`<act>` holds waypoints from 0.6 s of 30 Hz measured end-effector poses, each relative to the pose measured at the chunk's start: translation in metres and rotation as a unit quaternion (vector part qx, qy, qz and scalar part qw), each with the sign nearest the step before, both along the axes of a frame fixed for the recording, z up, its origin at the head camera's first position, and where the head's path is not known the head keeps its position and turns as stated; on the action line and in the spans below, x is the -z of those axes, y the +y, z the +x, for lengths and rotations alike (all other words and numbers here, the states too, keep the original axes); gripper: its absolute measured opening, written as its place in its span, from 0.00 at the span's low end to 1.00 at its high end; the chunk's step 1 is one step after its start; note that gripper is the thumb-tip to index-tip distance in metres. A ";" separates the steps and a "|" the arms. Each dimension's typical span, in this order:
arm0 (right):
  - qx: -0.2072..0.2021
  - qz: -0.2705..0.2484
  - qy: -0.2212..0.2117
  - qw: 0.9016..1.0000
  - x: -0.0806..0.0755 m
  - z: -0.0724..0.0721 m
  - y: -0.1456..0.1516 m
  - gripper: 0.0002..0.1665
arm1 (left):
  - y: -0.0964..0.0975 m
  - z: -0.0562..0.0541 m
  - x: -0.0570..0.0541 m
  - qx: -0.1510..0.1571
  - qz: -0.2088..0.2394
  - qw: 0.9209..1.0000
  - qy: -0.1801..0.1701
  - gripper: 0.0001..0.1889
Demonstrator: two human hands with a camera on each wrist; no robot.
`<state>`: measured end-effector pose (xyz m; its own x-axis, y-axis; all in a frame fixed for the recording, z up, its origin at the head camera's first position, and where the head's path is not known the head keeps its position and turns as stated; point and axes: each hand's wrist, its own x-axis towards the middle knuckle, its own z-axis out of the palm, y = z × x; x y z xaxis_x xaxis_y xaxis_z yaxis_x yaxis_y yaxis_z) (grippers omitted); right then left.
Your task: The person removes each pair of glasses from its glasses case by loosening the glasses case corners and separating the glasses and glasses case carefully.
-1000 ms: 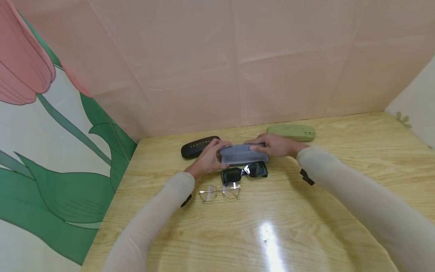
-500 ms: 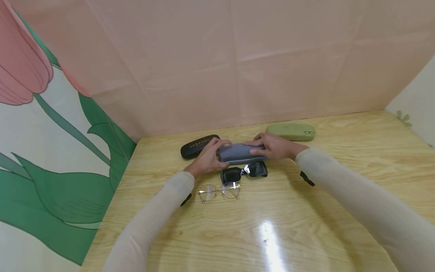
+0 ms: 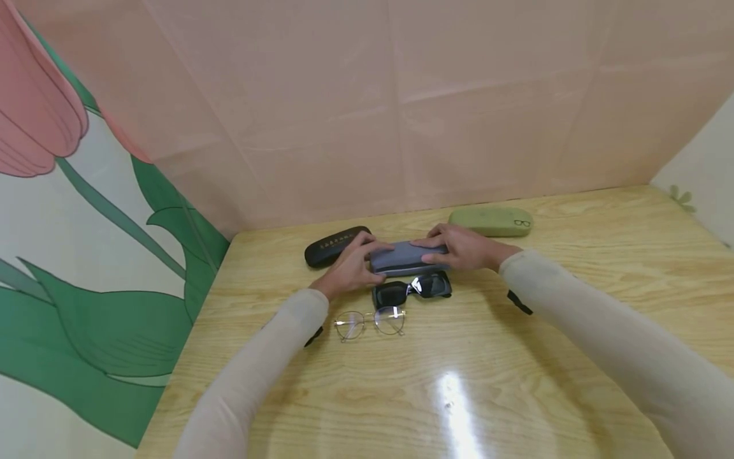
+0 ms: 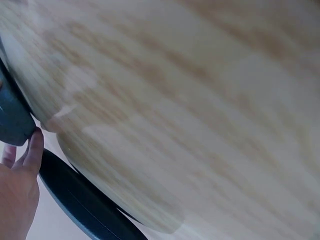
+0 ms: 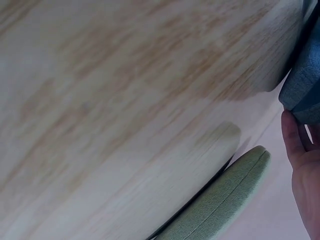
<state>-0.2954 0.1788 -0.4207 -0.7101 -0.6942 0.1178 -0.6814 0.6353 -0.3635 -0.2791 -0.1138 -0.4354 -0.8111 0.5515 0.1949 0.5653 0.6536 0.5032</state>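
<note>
A blue-grey glasses case [image 3: 406, 256] lies lengthwise between my hands in the head view. My left hand [image 3: 352, 266] grips its left end, fingers over the top and thumb low at the front. At the other end, my right hand [image 3: 467, 247] holds the case with fingers on top and thumb at the front. Fingers touch the case end [image 4: 14, 117] in the left wrist view and the opposite end [image 5: 302, 87] in the right wrist view. Just in front lie black sunglasses [image 3: 392, 294], with thin-rimmed round eyeglasses [image 3: 368, 315] nearer me.
Behind my left hand lies a black glasses case [image 3: 327, 251] with gold lettering. A green glasses case [image 3: 487, 222] with a small glasses print sits behind my right hand. The wood-grain table [image 3: 545, 363] meets a pink-covered wall [image 3: 401, 115] at the back.
The blue-grey case's side facing me has gone from a broad pale face to a narrower front beneath a darker blue top. Both hands have stayed nearly in place.
</note>
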 end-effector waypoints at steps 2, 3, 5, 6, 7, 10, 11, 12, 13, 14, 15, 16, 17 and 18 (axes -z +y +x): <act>0.000 0.000 0.001 1.000 0.000 0.000 0.000 0.30 | 0.000 0.000 0.000 0.001 0.001 1.000 0.001 0.30; 0.000 0.000 0.002 1.000 0.000 0.001 0.000 0.30 | -0.001 0.000 0.000 0.002 0.000 1.000 0.002 0.30; -0.003 0.000 0.003 1.000 -0.001 0.001 0.000 0.30 | -0.001 0.000 -0.001 0.004 -0.001 1.000 0.002 0.29; -0.005 0.001 0.005 1.000 -0.001 0.001 0.000 0.30 | -0.001 -0.001 -0.001 0.006 -0.002 1.000 0.002 0.29; -0.005 0.001 0.005 1.000 -0.001 0.001 0.000 0.30 | -0.001 -0.001 0.000 0.007 -0.004 1.000 0.005 0.29; -0.006 0.001 0.005 1.000 0.000 0.001 0.001 0.30 | -0.002 -0.002 0.000 0.012 -0.009 1.000 0.015 0.29; -0.005 0.000 0.005 1.000 0.000 0.001 0.001 0.30 | -0.002 -0.003 0.000 0.013 -0.010 1.000 0.019 0.29; -0.004 -0.001 0.004 1.000 0.000 0.001 0.001 0.30 | -0.002 -0.003 0.000 0.014 -0.011 1.000 0.021 0.29; -0.003 -0.002 0.003 1.000 0.000 0.001 0.001 0.31 | -0.002 -0.003 0.001 0.014 -0.012 1.000 0.022 0.29; -0.003 -0.001 0.002 1.000 0.000 0.001 0.001 0.31 | -0.002 -0.003 0.001 0.015 -0.013 1.000 0.022 0.28; -0.002 -0.001 0.001 1.000 0.000 0.002 0.000 0.31 | -0.002 -0.003 0.001 0.015 -0.014 1.000 0.023 0.28; -0.001 0.000 0.000 1.000 0.000 0.002 0.000 0.31 | -0.002 -0.003 0.001 0.015 -0.015 1.000 0.023 0.28; -0.001 0.001 0.001 1.000 0.000 0.002 0.000 0.31 | -0.002 -0.002 0.001 0.015 -0.016 0.999 0.023 0.28; 0.000 0.002 0.002 1.000 0.000 0.002 0.001 0.32 | -0.002 -0.002 0.002 0.015 -0.017 0.999 0.025 0.28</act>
<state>-0.2937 0.1793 -0.4208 -0.7098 -0.6947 0.1169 -0.6825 0.6371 -0.3581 -0.2815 -0.1162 -0.4370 -0.7839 0.5827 0.2147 0.6086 0.6521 0.4521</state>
